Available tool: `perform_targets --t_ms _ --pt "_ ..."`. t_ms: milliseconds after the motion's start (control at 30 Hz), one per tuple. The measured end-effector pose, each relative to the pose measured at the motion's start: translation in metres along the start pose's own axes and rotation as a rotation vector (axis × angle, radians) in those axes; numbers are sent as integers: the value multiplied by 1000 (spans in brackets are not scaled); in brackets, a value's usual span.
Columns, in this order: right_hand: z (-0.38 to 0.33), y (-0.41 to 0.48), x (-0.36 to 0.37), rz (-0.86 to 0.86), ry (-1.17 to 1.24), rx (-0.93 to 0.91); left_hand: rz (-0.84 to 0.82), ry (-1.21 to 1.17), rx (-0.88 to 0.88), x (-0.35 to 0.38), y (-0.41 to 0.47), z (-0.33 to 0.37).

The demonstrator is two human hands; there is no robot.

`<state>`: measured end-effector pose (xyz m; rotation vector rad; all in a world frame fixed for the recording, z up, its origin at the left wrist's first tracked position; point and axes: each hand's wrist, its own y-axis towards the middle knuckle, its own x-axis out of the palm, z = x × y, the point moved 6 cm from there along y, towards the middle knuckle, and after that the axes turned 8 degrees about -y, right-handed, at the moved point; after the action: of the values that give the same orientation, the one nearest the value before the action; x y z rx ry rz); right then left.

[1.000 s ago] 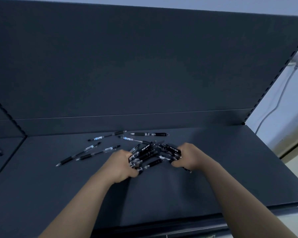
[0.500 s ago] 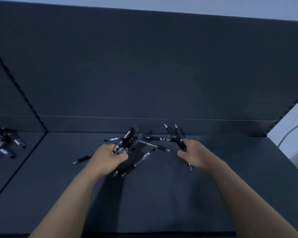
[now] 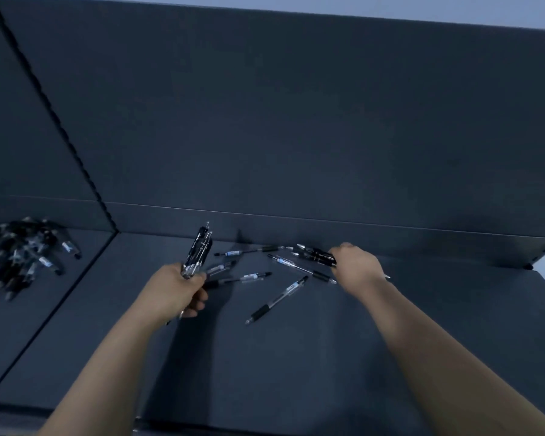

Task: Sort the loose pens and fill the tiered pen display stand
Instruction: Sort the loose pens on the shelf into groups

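My left hand (image 3: 180, 291) grips a bundle of black pens (image 3: 199, 251) that stands nearly upright above the dark shelf (image 3: 296, 372). My right hand (image 3: 356, 265) holds a few black pens (image 3: 315, 255) that point left, low over the shelf near the back wall. Between the hands several loose pens lie scattered: a clear-barrelled pen (image 3: 249, 250) by the back wall, another pen (image 3: 299, 268) beside my right hand, one (image 3: 243, 278) near my left hand and a black-gripped pen (image 3: 277, 299) angled toward me. No display stand is in view.
A second pile of pens (image 3: 22, 253) lies on the neighbouring shelf section at far left, past a seam (image 3: 54, 297). A dark back panel (image 3: 296, 121) rises behind the shelf. The shelf's front edge (image 3: 265, 431) runs along the bottom.
Both hands have lifted apart from the shared heap, each taking a bunch of pens. The right hand has swung its pens down to point left. The camera has turned left, showing the far-left pile.
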<state>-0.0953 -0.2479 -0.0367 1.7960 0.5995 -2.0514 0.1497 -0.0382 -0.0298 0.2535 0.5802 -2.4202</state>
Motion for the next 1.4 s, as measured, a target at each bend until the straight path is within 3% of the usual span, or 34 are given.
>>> perform_targets --t_ms 167,467,633,1400 --pt "10 1 0 -58 114 27 37 28 43 -8 -1 -6" --pt "-33 -23 -47 -184 668 10 29 -5 59 -21 -7 -6" --pt "-79 -28 -74 -160 714 -25 57 -17 61 -58 -16 -16" --pt "-581 -58 -120 -170 424 -396 374 258 -87 -471 -44 -156"
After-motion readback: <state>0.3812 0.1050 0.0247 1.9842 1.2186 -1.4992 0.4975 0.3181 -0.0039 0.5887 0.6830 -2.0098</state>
